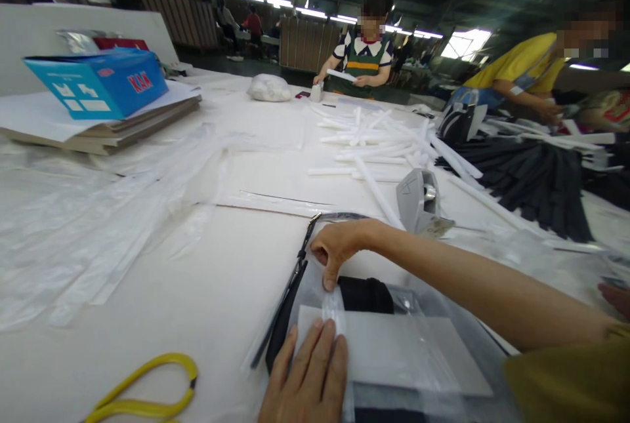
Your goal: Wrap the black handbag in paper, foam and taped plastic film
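Note:
A dark bag (365, 294) lies on the white table, partly wrapped in clear plastic film (418, 351), with a white sheet (394, 347) on it. Spread flat, my left hand (308, 377) presses on the film and the sheet's left end. My right hand (337, 249) reaches across from the right, its thumb and fingers closed on the film just above my left hand. A black strap with a metal buckle (315, 218) runs along the bag's left side.
Yellow-handled scissors (147, 370) lie at the lower left. A blue box (118, 85) sits on stacked boards at the back left. Plastic sheets (113, 233) cover the left side. A tape dispenser (418, 197), white tubes (364, 138) and black strips (536, 177) lie beyond. Two people work across the table.

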The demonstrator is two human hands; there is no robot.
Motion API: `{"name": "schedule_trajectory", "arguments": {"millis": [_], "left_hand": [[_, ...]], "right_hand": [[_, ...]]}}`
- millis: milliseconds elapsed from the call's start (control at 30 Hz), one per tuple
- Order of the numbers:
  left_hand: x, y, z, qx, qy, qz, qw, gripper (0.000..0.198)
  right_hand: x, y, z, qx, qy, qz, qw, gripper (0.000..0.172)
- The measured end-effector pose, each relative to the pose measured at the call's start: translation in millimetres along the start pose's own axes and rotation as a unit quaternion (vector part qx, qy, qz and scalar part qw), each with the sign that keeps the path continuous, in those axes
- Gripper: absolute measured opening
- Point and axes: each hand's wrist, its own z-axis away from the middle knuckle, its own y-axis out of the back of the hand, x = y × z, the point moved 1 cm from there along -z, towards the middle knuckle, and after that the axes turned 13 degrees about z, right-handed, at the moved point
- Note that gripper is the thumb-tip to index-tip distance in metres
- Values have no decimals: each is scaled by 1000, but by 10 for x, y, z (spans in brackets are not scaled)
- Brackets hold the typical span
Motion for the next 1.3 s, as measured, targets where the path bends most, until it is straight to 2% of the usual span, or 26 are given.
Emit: {"name": "schedule_trajectory", "arguments": {"millis": [100,200,267,333,400,500,567,633,700,833,900,1000,1067,1167,1233,1300], "left_hand": [[-2,1,-4,-3,0,1,1000,36],[0,-11,-11,-2,-3,-2,1000,36],[-5,-8,-16,0,-8,-6,1000,35],[-23,15,-21,-6,-11,-12,1000,36],[-50,50,-25,-41,-28,-24,998,37],[-81,92,-26,-90,-60,-50,993,39],[-82,103,-26,-92,-62,-57,992,39],[-74,110,-31,-79,-43,-54,995,39],[-67,125,-42,-74,-35,-51,995,40],[-69,183,-85,-103,-61,-59,991,45],[-69,209,-113,-96,-48,-51,993,48],[-56,225,-160,-83,-31,-40,995,49],[-49,237,-200,-83,-24,-27,996,47],[-45,280,-299,-102,-15,-8,995,45],[-48,310,-397,-118,2,-8,993,42],[-60,310,-501,-126,14,-15,992,37]], "right_hand": [[115,8,8,28,-30,31,999,40],[128,26,137,108,-103,48,988,26],[37,12,279,172,-116,-3,978,13],[-133,-43,417,205,-83,-51,974,12],[-329,-137,513,196,-56,-58,977,17],[-493,-298,547,189,-92,-81,974,16],[-460,-395,515,187,-111,-167,962,26],[-348,-467,473,164,-93,-268,945,38],[-232,-499,445,136,-63,-322,935,48],[-199,-477,429,117,-56,-271,954,61],[-288,-457,422,122,-66,-233,963,66],[-441,-421,484,155,-97,-150,972,63],[-505,-392,653,194,-130,-104,967,59],[-570,-414,1110,225,-159,-131,952,61],[-639,-530,1444,225,-170,-146,948,60],[-743,-745,1691,237,-189,-119,945,58]]}}
